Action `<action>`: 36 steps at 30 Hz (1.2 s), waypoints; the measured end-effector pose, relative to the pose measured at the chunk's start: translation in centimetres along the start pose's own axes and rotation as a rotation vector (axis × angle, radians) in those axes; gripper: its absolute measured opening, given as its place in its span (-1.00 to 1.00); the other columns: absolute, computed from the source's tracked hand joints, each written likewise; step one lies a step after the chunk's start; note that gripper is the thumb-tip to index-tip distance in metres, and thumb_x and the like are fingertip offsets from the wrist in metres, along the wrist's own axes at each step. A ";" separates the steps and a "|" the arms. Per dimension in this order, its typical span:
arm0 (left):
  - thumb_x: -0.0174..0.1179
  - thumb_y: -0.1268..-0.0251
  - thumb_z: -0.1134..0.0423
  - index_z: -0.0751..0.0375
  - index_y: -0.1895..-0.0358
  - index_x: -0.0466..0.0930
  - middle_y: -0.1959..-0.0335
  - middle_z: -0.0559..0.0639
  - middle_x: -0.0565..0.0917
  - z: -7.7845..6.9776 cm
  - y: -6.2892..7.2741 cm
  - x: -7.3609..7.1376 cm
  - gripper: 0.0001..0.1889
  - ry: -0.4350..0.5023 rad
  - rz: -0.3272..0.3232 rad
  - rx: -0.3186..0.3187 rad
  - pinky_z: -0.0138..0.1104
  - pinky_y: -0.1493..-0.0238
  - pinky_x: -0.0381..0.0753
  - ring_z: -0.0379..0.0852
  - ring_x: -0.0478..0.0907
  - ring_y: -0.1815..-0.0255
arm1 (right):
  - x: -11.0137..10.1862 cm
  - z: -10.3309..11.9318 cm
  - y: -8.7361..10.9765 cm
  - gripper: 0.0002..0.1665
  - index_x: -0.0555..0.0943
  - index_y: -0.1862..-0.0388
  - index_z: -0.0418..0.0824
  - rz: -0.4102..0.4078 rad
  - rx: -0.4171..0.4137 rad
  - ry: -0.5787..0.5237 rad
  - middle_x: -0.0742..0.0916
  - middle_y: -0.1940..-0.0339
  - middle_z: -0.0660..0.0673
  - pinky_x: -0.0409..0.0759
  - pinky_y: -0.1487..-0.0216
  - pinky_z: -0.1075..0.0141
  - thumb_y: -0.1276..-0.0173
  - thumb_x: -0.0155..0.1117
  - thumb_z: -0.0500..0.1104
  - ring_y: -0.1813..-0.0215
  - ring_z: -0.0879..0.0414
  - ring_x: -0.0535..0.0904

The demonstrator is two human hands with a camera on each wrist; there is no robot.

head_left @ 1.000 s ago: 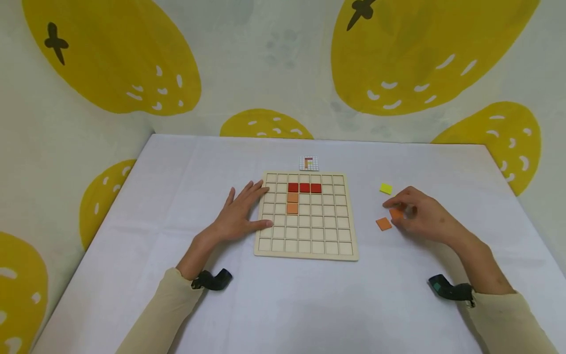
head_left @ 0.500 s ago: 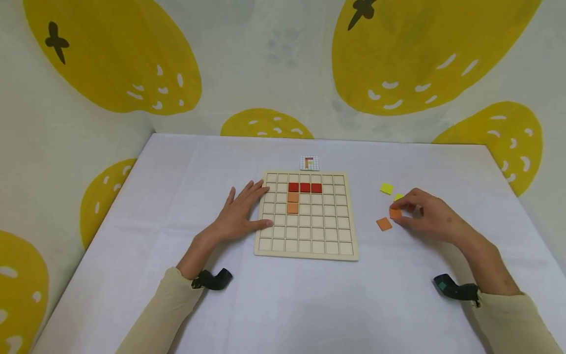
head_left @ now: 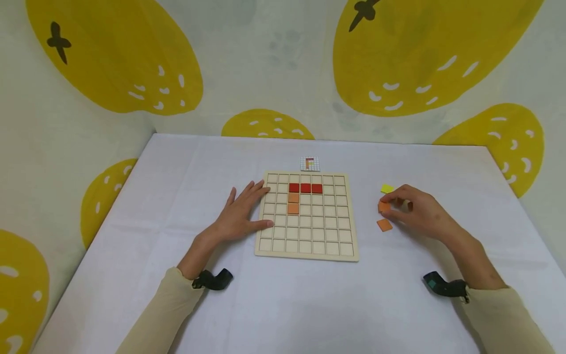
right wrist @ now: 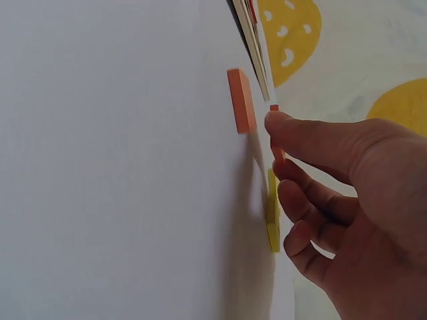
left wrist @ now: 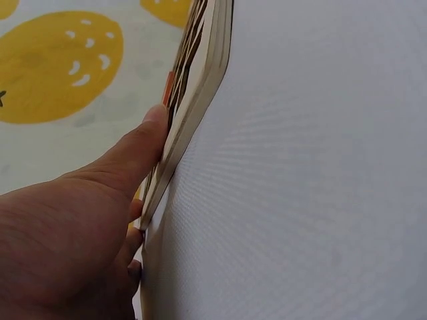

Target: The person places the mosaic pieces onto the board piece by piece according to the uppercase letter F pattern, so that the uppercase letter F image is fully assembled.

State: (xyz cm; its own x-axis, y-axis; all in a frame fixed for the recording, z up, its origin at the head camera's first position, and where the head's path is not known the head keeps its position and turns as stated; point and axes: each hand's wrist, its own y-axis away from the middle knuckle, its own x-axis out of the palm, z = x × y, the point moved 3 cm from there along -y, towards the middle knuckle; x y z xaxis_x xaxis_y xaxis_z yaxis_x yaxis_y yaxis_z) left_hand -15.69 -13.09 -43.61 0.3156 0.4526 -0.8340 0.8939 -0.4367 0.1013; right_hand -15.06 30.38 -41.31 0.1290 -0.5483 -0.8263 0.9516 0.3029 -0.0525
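Observation:
My right hand [head_left: 420, 209] pinches an orange square tile [head_left: 383, 206] between thumb and fingertips, held up off the table in the right wrist view. Just below it, in the head view, a second orange tile [head_left: 384, 225] lies on the cloth. A yellow tile [head_left: 386, 188] lies beyond the fingers; yellow [right wrist: 272, 213] also shows under the hand in the right wrist view. With fingers spread, my left hand [head_left: 239, 216] rests on the left edge of a wooden grid board [head_left: 307, 233], its thumb [left wrist: 143, 143] on the rim. Three red tiles [head_left: 305, 188] form a row on the board.
Two orange tiles [head_left: 293, 203] sit in the grid below the leftmost red one. Behind the board lies a small printed pattern card [head_left: 310, 163]. A white cloth [head_left: 185, 172] covers the table, and a patterned wall hanging [head_left: 265, 59] rises at the back.
My right hand has picked up the orange tile and moved it left, towards the board. A second yellow tile, seen half a second ago, is hidden in the head view. The left hand stays put.

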 end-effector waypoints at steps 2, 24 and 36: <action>0.37 -0.32 -0.21 0.00 -0.69 0.09 -0.77 -0.06 -0.01 0.0 0.0 0.0 -0.02 -0.003 -0.001 -0.001 0.23 -0.71 -0.44 0.05 -0.20 -0.81 | 0.2 0.3 -0.3 -0.67 0.76 -0.01 -0.16 -0.002 -0.003 -0.021 0.71 0.14 -0.05 0.41 0.18 0.62 -0.28 0.58 -0.14 0.11 0.25 0.44; 0.37 -0.32 -0.21 -0.01 -0.68 0.10 -0.77 -0.05 0.00 0.0 0.2 0.0 -0.03 -0.009 -0.008 -0.006 0.24 -0.71 -0.44 0.06 -0.19 -0.80 | 2.9 3.7 -2.7 -0.68 0.76 -0.10 -0.09 0.031 0.005 -0.078 0.75 0.05 -0.07 0.49 0.17 0.48 -0.38 0.49 -0.15 0.08 0.07 0.54; 0.38 -0.31 -0.20 -0.01 -0.68 0.10 -0.77 -0.03 0.00 -0.2 0.1 0.1 -0.03 0.002 -0.014 -0.001 0.26 -0.70 -0.45 0.09 -0.20 -0.80 | 4.5 5.7 -3.6 -0.65 0.76 -0.08 -0.21 -0.009 -0.085 -0.094 0.76 0.13 -0.12 0.54 0.18 0.43 -0.33 0.54 -0.19 0.16 0.09 0.57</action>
State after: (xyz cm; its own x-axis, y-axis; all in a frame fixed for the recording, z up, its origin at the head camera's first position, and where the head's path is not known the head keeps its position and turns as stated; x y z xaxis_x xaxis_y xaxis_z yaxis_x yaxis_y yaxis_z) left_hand -15.55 -12.92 -43.56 0.3033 0.4605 -0.8342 0.8987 -0.4293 0.0897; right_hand -16.27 22.40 -41.60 0.1502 -0.6210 -0.7693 0.9263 0.3604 -0.1101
